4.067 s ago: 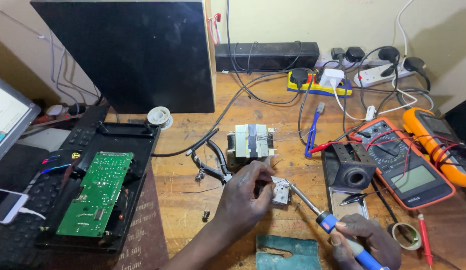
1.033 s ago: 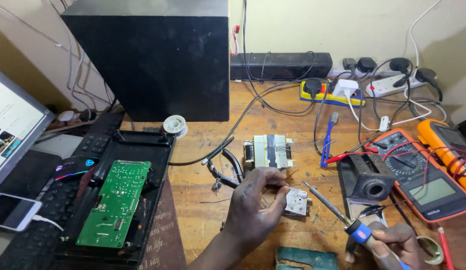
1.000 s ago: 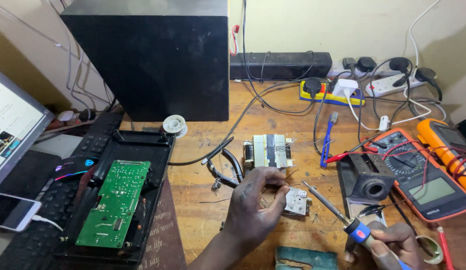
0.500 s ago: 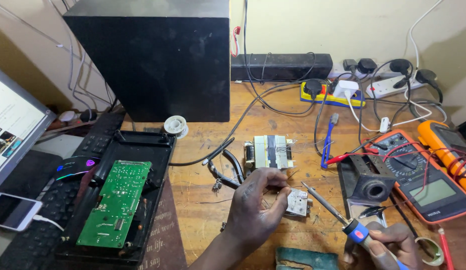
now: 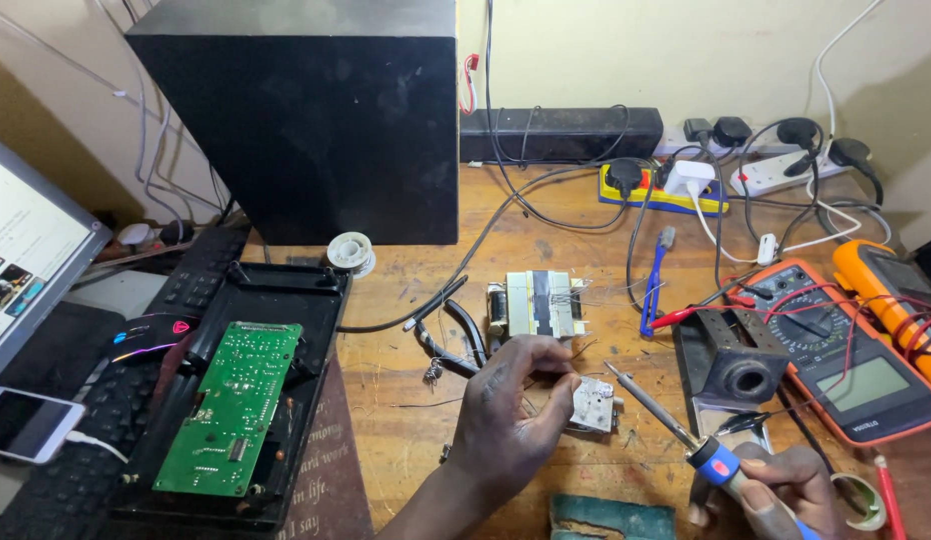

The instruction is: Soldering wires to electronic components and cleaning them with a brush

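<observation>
The left hand comes up from the bottom edge of the view, its fingers curled together and pinched on the small pale square circuit board that sits on the wooden worktop. The board lies at about three o'clock from that hand, touching thumb and fingertips, tilted rather than flat as far as the picture shows.

The right hand sits low at the bottom right, closed round the blue and red handle of a soldering iron. The iron's long axis runs on a diagonal, from the handle at about four o'clock up to the thin metal tip at ten o'clock, and the tip ends just beside the board's right edge; whether it touches cannot be told. So the board lies at roughly ten o'clock from the right hand, with the left hand much the nearer of the two.

Just beyond the left hand, at twelve o'clock, stands a boxy transformer wound in pale tape with thin wire leads. Further out, at two o'clock, an orange multimeter with red leads lies near the right edge. Well apart at nine o'clock, a green rectangular circuit board rests in a black plastic casing.
</observation>
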